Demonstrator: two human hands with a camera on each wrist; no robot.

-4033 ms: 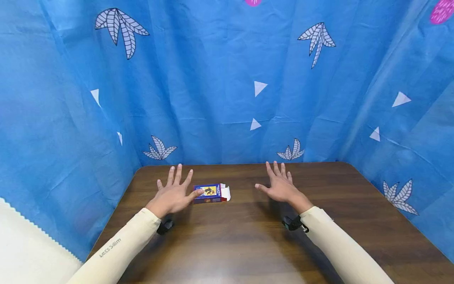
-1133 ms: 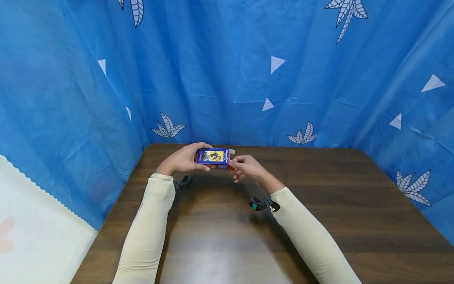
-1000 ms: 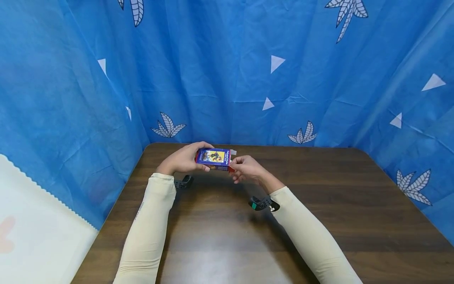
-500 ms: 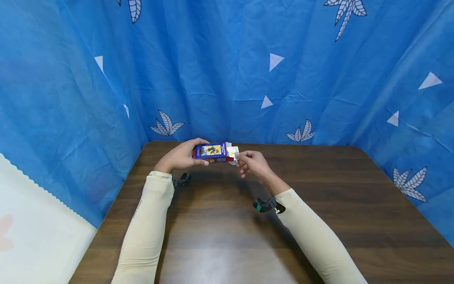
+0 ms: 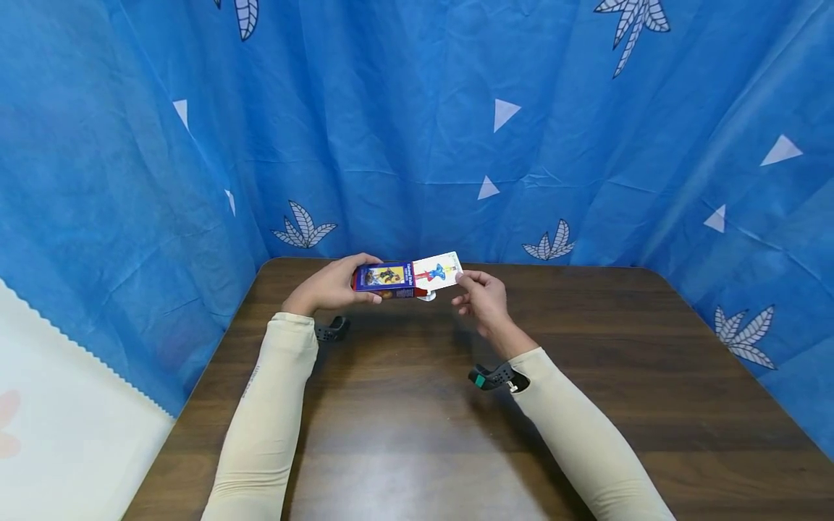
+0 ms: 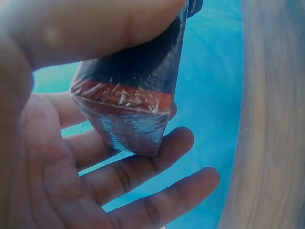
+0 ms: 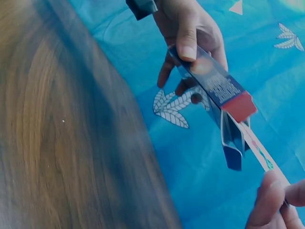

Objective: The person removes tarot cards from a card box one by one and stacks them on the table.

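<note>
My left hand [image 5: 332,286] grips a small blue and red card box [image 5: 386,276] by its closed end, thumb along the near side and fingers behind. In the left wrist view the box's closed end [image 6: 126,129], in shiny clear film, lies between thumb and fingers. A white illustrated card [image 5: 438,270] sticks out of the box's open right end. My right hand [image 5: 483,298] pinches the card's outer corner between thumb and finger. In the right wrist view the open flaps [image 7: 232,157] hang below the card, whose inner end is hidden in the box.
A brown wooden table [image 5: 404,405] lies below both hands. Behind it hangs a blue curtain [image 5: 404,130] with leaf and triangle prints. A white cloth [image 5: 72,412] hangs at the left edge. Each wrist wears a black strap.
The box, lying on the table at first, is now held up in my left hand. My right hand has moved right, drawing the card partly out of the box.
</note>
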